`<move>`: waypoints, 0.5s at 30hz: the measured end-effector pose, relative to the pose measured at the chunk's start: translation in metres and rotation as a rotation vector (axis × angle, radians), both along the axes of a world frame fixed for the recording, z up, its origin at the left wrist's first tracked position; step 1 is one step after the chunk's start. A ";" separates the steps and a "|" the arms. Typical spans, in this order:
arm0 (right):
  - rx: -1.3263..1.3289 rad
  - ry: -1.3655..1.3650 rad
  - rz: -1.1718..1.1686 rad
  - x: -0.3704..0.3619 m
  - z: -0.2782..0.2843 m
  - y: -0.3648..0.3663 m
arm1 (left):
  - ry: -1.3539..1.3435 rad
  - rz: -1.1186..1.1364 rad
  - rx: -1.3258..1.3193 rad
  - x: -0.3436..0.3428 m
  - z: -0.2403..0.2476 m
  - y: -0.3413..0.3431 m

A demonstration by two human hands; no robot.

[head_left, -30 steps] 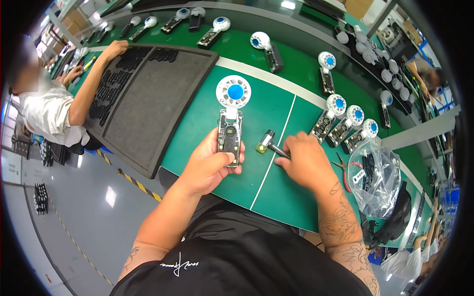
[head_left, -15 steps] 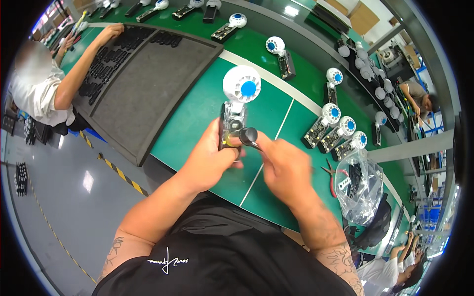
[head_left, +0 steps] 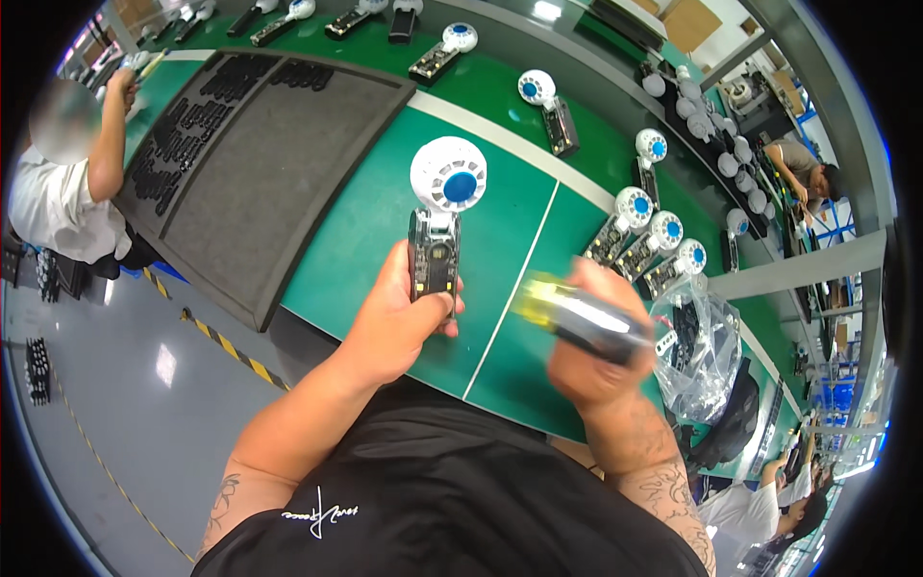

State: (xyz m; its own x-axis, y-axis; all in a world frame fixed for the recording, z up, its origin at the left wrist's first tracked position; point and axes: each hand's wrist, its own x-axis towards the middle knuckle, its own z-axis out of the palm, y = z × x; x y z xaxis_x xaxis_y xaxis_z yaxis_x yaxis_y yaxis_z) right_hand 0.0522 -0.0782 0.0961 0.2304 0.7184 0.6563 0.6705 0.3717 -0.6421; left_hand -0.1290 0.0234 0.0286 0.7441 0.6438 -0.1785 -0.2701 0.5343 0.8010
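Observation:
My left hand (head_left: 383,335) is closed around the handle of a handheld fan (head_left: 436,252), its thumb across the lower end. The fan stands head-up, with a round white vented head and a blue centre. Its handle is uncovered at the front, showing a dark circuit board. To the right, my right hand (head_left: 588,377) is wrapped round a black cylindrical tool (head_left: 601,327) with a translucent yellow end, blurred by motion. The tool is apart from the fan, its yellow end toward it. Its exact kind is not clear.
Several similar fans (head_left: 661,232) lie on the green table (head_left: 365,260) to the right and along its far side. A clear plastic bag (head_left: 694,370) lies by my right hand. At the left, a grey tray (head_left: 260,183) holds black parts, with a co-worker (head_left: 72,192) beside it.
My right hand has drawn away from the fan to the right, turning the tool so its yellow end shows. The fan has shifted slightly left, its board now uncovered. The co-worker's hand has left the tray.

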 end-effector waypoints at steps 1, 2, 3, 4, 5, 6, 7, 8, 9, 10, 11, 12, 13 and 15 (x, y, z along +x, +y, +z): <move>-0.105 -0.135 -0.017 0.000 -0.006 0.001 | 0.006 0.001 -0.025 -0.001 0.000 -0.005; -0.198 -0.273 -0.031 0.003 -0.014 0.012 | 0.008 0.007 -0.036 0.000 0.000 -0.001; -0.291 -0.409 -0.046 0.005 -0.020 0.023 | 0.011 0.013 -0.047 0.001 0.001 0.003; -0.385 -0.545 -0.060 0.006 -0.022 0.029 | 0.014 0.021 -0.057 0.003 0.002 0.008; -0.389 -0.477 -0.052 0.007 -0.022 0.028 | 0.013 0.035 -0.057 0.003 0.000 0.012; -0.393 -0.408 -0.041 0.010 -0.021 0.026 | -0.039 0.039 -0.101 0.005 -0.002 0.018; -0.395 -0.400 -0.012 0.011 -0.021 0.022 | -0.080 0.053 -0.150 -0.001 -0.003 0.018; -0.385 -0.395 -0.043 0.015 -0.020 0.018 | -0.121 0.070 -0.198 -0.008 -0.004 0.017; -0.374 -0.388 -0.072 0.020 -0.020 0.014 | -0.162 0.090 -0.243 -0.016 -0.006 0.014; -0.392 -0.387 -0.102 0.025 -0.024 0.012 | -0.165 0.078 -0.232 -0.015 -0.009 0.016; -0.404 -0.384 -0.125 0.028 -0.033 0.007 | -0.164 0.072 -0.217 -0.013 -0.013 0.017; -0.444 -0.411 -0.134 0.031 -0.040 0.004 | -0.172 0.068 -0.215 -0.013 -0.014 0.018; -0.426 -0.418 -0.153 0.031 -0.047 0.004 | -0.190 0.058 -0.230 -0.012 -0.017 0.019; -0.473 -0.377 -0.194 0.027 -0.054 -0.002 | -0.209 0.034 -0.241 -0.009 -0.016 0.019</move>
